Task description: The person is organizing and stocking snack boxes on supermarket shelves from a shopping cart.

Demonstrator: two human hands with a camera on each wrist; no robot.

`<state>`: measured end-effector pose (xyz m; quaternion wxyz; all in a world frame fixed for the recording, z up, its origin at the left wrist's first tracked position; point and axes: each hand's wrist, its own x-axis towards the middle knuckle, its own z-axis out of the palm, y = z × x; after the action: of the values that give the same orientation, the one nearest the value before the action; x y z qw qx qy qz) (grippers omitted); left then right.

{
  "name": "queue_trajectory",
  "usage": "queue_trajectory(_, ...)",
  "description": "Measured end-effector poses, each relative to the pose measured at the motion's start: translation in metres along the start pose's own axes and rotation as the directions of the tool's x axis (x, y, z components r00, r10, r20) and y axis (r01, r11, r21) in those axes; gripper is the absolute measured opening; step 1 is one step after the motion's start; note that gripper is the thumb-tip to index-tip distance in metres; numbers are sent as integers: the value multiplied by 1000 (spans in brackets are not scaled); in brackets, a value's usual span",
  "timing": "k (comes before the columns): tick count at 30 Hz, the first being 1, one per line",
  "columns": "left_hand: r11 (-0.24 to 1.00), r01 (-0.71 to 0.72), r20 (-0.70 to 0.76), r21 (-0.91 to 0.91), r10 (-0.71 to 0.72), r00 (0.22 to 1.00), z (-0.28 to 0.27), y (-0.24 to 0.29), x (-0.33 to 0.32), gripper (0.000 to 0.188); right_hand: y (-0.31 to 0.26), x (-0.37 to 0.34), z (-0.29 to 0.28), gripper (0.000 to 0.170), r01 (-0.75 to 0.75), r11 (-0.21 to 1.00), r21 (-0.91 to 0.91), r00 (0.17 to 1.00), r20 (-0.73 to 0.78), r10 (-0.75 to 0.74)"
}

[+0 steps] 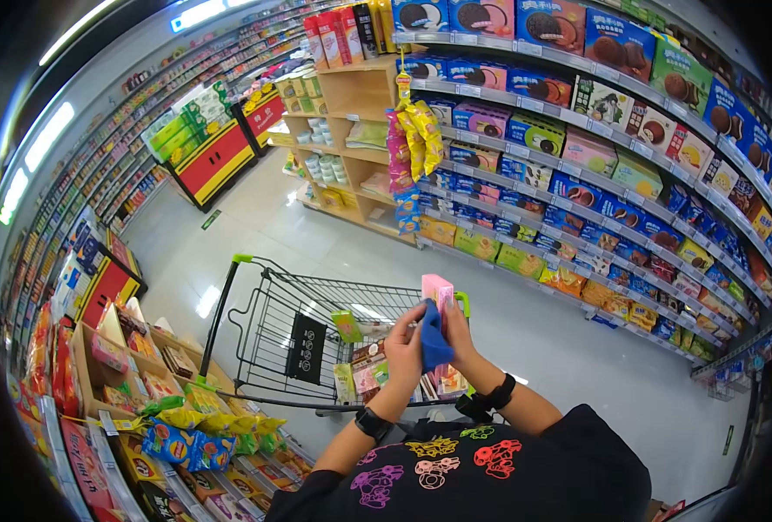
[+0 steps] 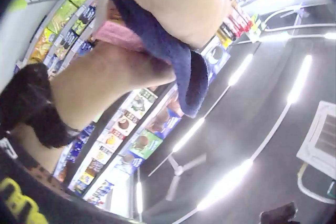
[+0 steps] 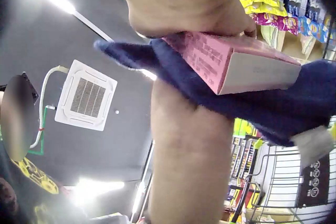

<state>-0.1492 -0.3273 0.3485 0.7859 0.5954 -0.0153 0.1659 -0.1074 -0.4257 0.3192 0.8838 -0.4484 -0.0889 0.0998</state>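
In the head view a pink box (image 1: 437, 288) stands between the hands, with a dark blue cloth (image 1: 434, 339) hanging against it. The left hand (image 1: 405, 350) grips the cloth on its left side. The right hand (image 1: 458, 335) holds the box from the right, fingers along its side. The right wrist view shows the pink box (image 3: 210, 61) with its pale end outward, the cloth (image 3: 194, 85) beneath and around it, and the right hand (image 3: 184, 3) over it. In the left wrist view the cloth (image 2: 163, 40) partly hides the box (image 2: 116, 34).
A shopping cart (image 1: 255, 339) holding several packages stands below and in front of the hands. Shelves of biscuit boxes (image 1: 577, 191) line the right. Snack bags (image 1: 186, 444) and a wooden display (image 1: 90, 383) are at the lower left.
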Motion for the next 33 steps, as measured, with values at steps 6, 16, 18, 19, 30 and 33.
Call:
queue_trajectory(6,631,-415,91,655,479,873,-7,3,24,58,-44,-22,38,51,-84,994,-76,990,110,92)
queue_trajectory(16,720,408,169,-561,-384,908,22,44,34,34,-65,-20,30,65,532,242,-812,815,412,-408)
queue_trajectory(18,720,394,237,-571,-315,919,7,36,42,40,-63,-24,27,70,532,195,-824,814,435,-385)
queue_trajectory(19,642,468,331,-607,-332,883,2,39,40,47,-64,-26,27,72,539,168,-825,810,453,-373)
queue_trajectory(30,829,526,178,-190,-498,849,-7,84,12,32,-88,-9,33,78,560,-58,-827,765,543,-346)
queue_trajectory(33,782,583,272,-223,-524,807,-24,32,21,29,-77,-2,30,76,455,-119,-883,803,464,-373)
